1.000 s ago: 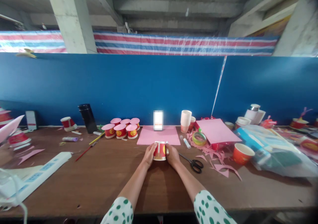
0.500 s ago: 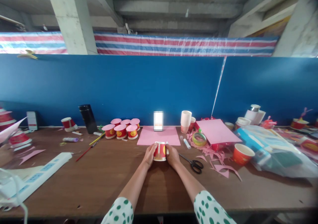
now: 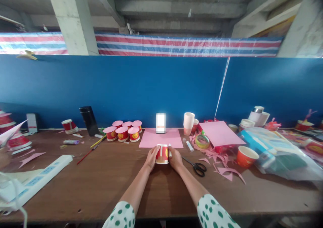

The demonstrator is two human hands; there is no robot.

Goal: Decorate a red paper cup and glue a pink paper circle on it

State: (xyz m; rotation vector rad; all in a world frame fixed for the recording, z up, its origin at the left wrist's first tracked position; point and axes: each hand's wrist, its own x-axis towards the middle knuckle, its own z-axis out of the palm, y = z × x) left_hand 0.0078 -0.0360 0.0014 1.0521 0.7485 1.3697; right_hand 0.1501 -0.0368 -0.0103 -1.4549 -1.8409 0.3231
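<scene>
A red paper cup (image 3: 162, 154) with gold print stands upside down between my hands, its rim towards the table. My left hand (image 3: 152, 159) is closed around its left side. On the right side my right hand (image 3: 175, 158) grips the cup, and a small white piece shows between fingers and cup, too small to name. Just beyond lies a stack of pink paper (image 3: 148, 138) with a blurred-out white upright object (image 3: 160, 123) at its back. Black-handled scissors (image 3: 199, 169) rest right of my right hand; a white glue stick (image 3: 189, 146) lies farther back.
Several red cups topped with pink discs (image 3: 122, 133) stand at back left, near a black flask (image 3: 88, 121). A white power strip (image 3: 45, 179) lies left. Rightward are stacked white cups (image 3: 188, 123), a tape roll (image 3: 202, 141), pink scraps, an orange cup (image 3: 247, 157) and a plastic bag (image 3: 285, 157).
</scene>
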